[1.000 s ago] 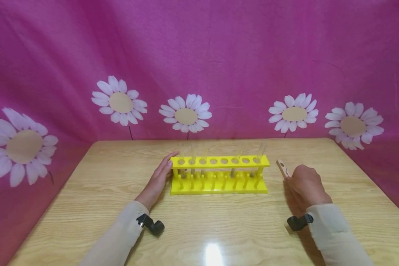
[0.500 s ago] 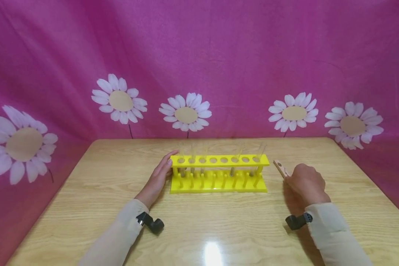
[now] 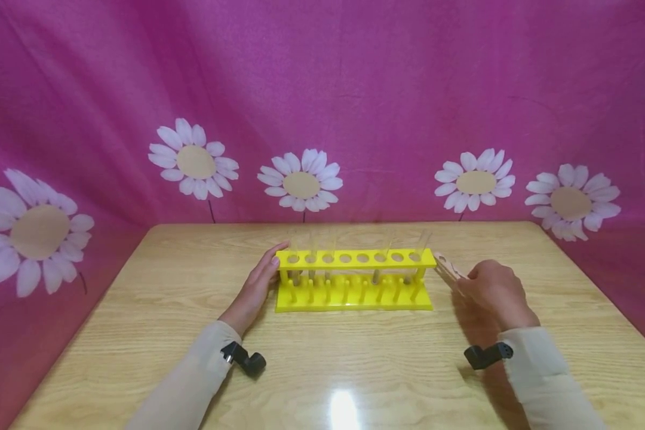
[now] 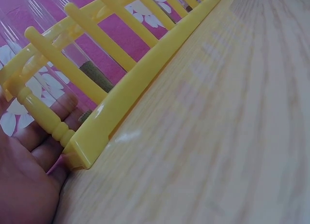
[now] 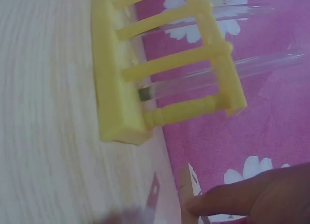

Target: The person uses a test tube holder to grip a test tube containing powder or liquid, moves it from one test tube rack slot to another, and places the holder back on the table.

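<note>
A yellow test tube rack [image 3: 353,306] stands upright on the table. Several clear glass test tubes sit in it; one test tube [image 5: 186,83] near its right end has a dark plug of material at the bottom. My left hand [image 3: 252,295] grips the rack's left end, its fingers [image 4: 46,154] reaching round behind the end post. To the right, my right hand [image 3: 497,291] pinches a wooden test tube holder [image 3: 447,265]. The holder's tip points forward and left, and overlaps the rack's right end in the head view. The rear of the holder is hidden under the hand.
The pale wooden table [image 3: 301,370] carries the rack near its middle. Behind it hangs a magenta cloth [image 3: 355,89] printed with white daisies. A black wrist camera [image 3: 244,360] sits on the left sleeve, another wrist camera [image 3: 486,355] on the right.
The wooden test tube holder has swung left, its tip coming up to the rack's right end. My right hand has turned slightly and risen a little. Left hand and rack stay put.
</note>
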A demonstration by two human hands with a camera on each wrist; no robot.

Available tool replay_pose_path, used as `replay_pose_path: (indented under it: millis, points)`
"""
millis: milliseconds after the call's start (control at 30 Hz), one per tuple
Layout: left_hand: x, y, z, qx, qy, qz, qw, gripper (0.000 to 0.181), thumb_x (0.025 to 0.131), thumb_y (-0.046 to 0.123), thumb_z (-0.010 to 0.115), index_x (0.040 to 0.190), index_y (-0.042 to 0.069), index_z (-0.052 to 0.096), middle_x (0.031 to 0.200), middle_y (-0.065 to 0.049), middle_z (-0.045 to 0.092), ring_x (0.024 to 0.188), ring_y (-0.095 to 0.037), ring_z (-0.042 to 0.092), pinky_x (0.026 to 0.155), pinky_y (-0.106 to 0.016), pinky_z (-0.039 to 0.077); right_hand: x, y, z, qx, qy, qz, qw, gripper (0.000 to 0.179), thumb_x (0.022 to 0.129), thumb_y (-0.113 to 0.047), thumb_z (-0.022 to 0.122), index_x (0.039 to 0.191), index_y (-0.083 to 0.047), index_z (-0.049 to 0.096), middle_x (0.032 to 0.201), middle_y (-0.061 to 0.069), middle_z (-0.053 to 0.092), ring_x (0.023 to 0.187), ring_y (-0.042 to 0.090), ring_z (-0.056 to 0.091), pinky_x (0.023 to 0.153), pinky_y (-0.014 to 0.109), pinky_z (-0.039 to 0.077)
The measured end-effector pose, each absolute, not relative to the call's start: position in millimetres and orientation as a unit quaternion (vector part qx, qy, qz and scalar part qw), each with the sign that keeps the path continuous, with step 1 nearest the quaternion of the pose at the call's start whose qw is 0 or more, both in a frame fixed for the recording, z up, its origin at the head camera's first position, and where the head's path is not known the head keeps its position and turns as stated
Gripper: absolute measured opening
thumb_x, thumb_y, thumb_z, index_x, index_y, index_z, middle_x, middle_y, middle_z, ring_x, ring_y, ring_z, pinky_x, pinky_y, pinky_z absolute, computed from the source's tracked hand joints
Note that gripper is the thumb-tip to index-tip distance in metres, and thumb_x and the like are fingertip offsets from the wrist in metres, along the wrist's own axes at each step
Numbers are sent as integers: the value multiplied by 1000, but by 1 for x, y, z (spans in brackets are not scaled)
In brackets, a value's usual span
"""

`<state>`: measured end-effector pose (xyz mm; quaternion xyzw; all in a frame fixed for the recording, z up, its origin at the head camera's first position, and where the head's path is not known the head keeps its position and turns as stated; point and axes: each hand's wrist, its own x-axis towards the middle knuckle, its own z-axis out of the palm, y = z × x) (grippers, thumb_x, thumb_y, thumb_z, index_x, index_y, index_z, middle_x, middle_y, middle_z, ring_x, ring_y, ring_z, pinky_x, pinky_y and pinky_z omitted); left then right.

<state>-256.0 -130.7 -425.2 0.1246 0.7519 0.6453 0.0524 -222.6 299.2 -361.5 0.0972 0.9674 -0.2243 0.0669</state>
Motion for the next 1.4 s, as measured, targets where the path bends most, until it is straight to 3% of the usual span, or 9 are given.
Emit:
replay_pose_path:
  millis: [300,700,1000,1400]
  points:
    - [-255,-131,-425,120,752,645,57,58,98,60,34,149,33,34,154,7,29,140,-20,28,115,-50,19,-220,295,-351,91,962,-257,32,35,93,-24,61,105,9,57,85,17,58,77,30,50,60,33,42]
    - [-256,-130,-426,127,749,648,57,53,101,53,33,149,29,34,155,2,29,140,-21,28,115,-50,17,-210,292,-333,67,956,-282,-32,42,98,-34,49,114,4,46,84,15,66,73,26,60,58,32,41]
    - [-254,-130,-424,121,746,652,57,51,100,55,34,147,33,36,155,3,28,140,-22,28,115,-50,20,-204,282,-321,50,953,-288,-82,44,100,-39,44,119,1,42,77,11,63,65,24,56,53,30,40]
    - [-255,-132,-426,149,743,651,50,51,103,49,31,149,27,34,154,0,30,141,-21,27,115,-49,20,-192,267,-305,54,941,-315,-109,51,100,-43,43,123,2,40,88,18,57,68,28,49,51,32,40]
